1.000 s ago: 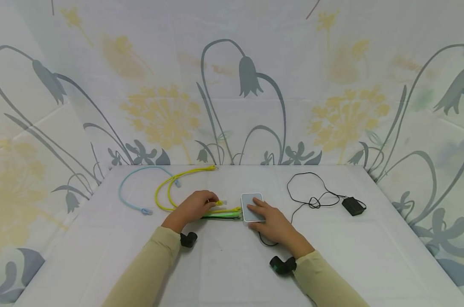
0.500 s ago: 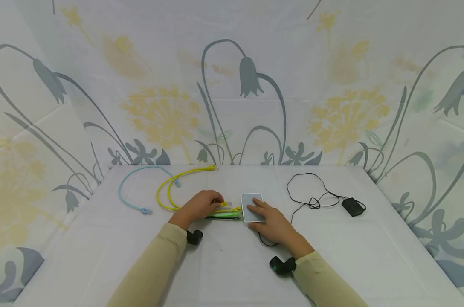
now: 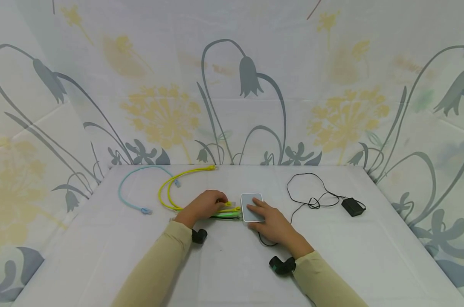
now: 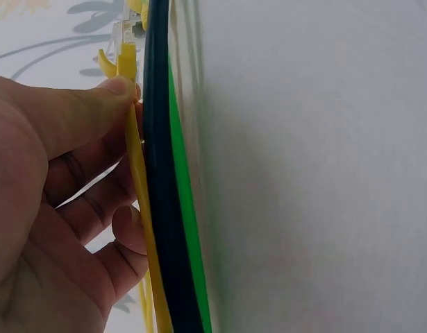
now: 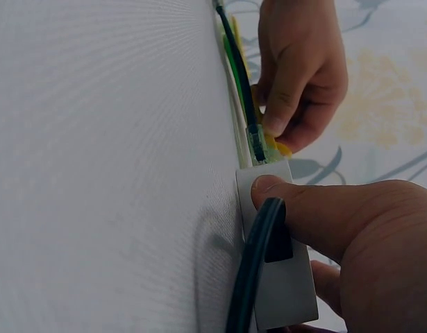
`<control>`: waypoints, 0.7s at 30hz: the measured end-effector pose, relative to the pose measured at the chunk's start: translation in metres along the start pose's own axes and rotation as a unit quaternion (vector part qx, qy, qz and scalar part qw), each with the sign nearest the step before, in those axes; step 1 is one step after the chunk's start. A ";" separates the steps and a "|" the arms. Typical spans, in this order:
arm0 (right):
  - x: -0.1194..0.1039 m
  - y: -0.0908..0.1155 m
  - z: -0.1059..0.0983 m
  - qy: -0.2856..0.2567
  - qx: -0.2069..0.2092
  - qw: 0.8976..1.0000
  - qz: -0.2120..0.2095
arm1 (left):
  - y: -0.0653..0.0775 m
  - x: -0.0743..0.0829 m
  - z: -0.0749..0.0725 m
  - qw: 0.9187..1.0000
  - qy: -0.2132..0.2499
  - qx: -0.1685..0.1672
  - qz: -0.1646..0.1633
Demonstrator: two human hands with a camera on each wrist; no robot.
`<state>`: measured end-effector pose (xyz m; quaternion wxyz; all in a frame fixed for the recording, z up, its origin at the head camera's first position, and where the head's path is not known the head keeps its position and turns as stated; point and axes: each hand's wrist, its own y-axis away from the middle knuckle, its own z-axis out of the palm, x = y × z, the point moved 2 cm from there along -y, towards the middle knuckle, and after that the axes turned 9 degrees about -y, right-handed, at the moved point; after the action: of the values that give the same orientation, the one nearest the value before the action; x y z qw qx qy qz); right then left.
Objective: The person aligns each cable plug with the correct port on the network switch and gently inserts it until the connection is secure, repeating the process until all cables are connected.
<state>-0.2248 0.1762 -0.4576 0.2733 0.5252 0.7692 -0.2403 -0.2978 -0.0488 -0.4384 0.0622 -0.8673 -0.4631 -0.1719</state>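
Left hand (image 3: 203, 205) pinches the yellow cable (image 3: 166, 192) by its plug; right hand (image 3: 272, 224) — fingers straight — presses the box (image 3: 251, 207), just right.

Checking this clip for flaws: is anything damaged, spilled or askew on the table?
Nothing stands out. The left hand pinches a yellow cable by the white box, which the right hand steadies.

White-clothed table (image 3: 232, 273), cables (image 3: 166, 187), router (image 3: 252, 207), adapter (image 3: 352, 206)
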 end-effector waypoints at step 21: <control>-0.001 0.000 0.000 0.003 -0.001 1.000 0.001 | -0.009 0.009 0.006 1.000 -0.002 0.002 0.017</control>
<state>-0.2243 0.1757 -0.4565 0.2721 0.5262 0.7697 -0.2380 -0.2992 -0.0356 -0.4413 0.0662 -0.8753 -0.4485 -0.1682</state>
